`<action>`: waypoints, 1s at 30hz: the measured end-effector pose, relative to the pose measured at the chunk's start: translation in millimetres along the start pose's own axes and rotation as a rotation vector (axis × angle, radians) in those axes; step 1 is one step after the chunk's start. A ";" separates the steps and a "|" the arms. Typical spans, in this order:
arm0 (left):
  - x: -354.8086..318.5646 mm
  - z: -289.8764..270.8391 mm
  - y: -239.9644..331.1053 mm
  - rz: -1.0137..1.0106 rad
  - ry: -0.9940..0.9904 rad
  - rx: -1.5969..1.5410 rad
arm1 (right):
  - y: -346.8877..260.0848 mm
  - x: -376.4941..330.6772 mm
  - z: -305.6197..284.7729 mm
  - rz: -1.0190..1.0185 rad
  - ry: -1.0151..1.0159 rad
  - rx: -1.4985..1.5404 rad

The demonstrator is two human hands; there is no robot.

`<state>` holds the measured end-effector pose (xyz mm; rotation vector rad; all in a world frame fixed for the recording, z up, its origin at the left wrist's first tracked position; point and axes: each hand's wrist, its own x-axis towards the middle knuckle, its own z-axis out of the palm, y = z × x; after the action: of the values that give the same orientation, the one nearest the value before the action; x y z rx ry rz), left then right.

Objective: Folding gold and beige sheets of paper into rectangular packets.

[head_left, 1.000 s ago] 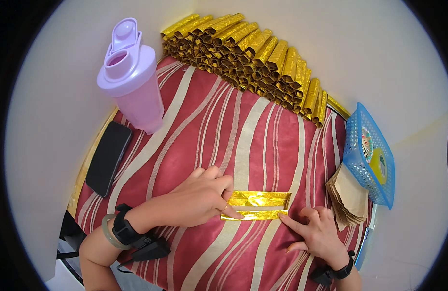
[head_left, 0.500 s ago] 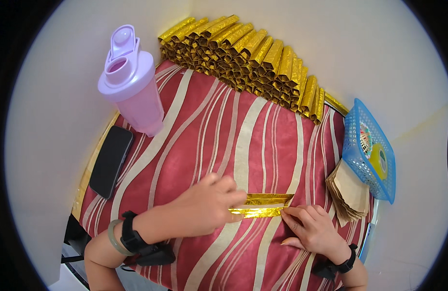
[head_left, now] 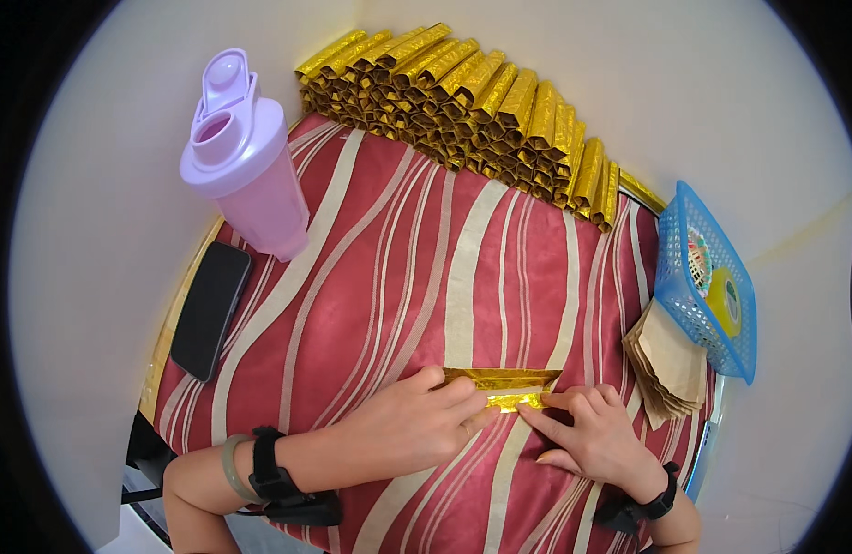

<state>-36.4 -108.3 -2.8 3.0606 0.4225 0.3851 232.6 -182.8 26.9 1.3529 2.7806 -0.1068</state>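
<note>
1. Hands first: the left hand (head_left: 403, 429) lies flat over the near end of a gold foil strip (head_left: 504, 383), its fingers (head_left: 458, 392) curled down and pressing the strip against the red striped cloth (head_left: 398, 268) that covers the table

2. The right hand (head_left: 592, 434) meets it from the other side, fingers (head_left: 560, 402) pinched on the strip's lower edge, where a fold seems half turned over; neither hand lifts the strip clear of the cloth

3. Just right of the right hand sits a fanned stack of tan paper sheets (head_left: 671, 365), apparently unfolded, beside a blue plastic basket (head_left: 698, 277) that holds a yellow roll

4. Off to the left a dark phone (head_left: 209, 309) lies flat at the cloth's edge, with a lilac shaker bottle (head_left: 246, 162) standing behind it, lid flipped open

5. Farthest back, a long double row of finished gold folded pieces (head_left: 481, 102) lines the rim of the table, so by my judgement many are done, one is mid-fold, and the tan stack is still waiting
</note>
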 end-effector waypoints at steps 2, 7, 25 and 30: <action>0.0 -4.1 0.2 -0.001 -0.020 0.015 | 3.0 -2.4 0.9 -0.009 0.034 0.010; -5.3 -23.7 8.2 -0.046 -0.151 0.067 | 9.4 -2.9 9.4 -0.041 0.213 0.042; 0.7 -16.2 10.8 -0.176 0.028 0.189 | -29.5 5.8 -1.1 -0.279 0.226 -0.158; 14.3 11.6 42.1 -0.289 -0.020 0.252 | -43.9 17.2 10.7 -0.321 0.270 0.101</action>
<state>-9.1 -144.9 -8.0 3.1630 0.9666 0.3088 187.6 -197.2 16.8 0.9906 3.2422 -0.0827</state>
